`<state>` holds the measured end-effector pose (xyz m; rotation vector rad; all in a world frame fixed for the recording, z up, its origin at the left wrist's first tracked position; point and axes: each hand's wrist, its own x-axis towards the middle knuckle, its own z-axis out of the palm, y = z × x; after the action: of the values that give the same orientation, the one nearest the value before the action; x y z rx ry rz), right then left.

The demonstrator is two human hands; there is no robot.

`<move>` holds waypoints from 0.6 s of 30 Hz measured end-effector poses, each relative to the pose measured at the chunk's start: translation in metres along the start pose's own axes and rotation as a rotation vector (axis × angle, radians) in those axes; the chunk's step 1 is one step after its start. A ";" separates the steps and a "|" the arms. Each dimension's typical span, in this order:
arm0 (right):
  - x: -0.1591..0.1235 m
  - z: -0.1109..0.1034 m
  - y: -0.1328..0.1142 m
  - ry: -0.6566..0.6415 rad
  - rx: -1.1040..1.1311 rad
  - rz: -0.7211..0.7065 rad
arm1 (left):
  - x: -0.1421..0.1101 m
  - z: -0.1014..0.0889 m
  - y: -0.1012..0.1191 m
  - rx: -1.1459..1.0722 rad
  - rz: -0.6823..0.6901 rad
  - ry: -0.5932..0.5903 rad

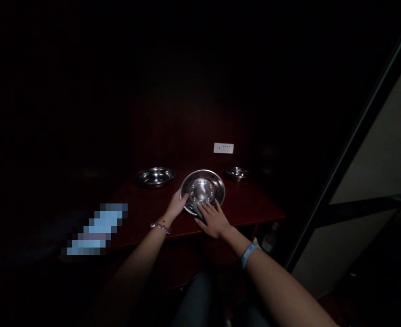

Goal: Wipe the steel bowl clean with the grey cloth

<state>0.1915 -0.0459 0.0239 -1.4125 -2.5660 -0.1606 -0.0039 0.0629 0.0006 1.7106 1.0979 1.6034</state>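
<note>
A shiny steel bowl (203,188) is tilted toward me over the dark red table. My left hand (177,205) grips its left rim, thumb on the inside and fingers behind. Against the lower inside of the bowl, my right hand (214,219) presses a grey cloth (198,210) under its fingers. The cloth is mostly hidden by that hand. To the left, a wide steel bowl (155,176) rests on the table, and a smaller steel bowl (237,173) sits to the right.
The red table (251,204) ends at a front edge near me. A white socket panel (224,148) is on the back wall. Below the table at right stands a bottle (270,238). A pixelated blue patch covers something at left. Much of the surroundings is dark.
</note>
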 end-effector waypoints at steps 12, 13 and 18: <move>0.004 -0.006 0.017 0.127 -0.192 0.177 | 0.004 0.002 -0.010 -0.001 0.003 0.012; 0.005 -0.005 0.018 0.149 -0.206 0.196 | 0.004 0.002 -0.010 0.001 0.007 0.011; 0.012 -0.003 0.025 0.230 -0.222 0.251 | 0.002 0.002 -0.005 0.002 0.012 -0.003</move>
<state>0.2071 -0.0232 0.0291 -1.6695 -2.2196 -0.5475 -0.0031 0.0677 -0.0022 1.7237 1.0903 1.6074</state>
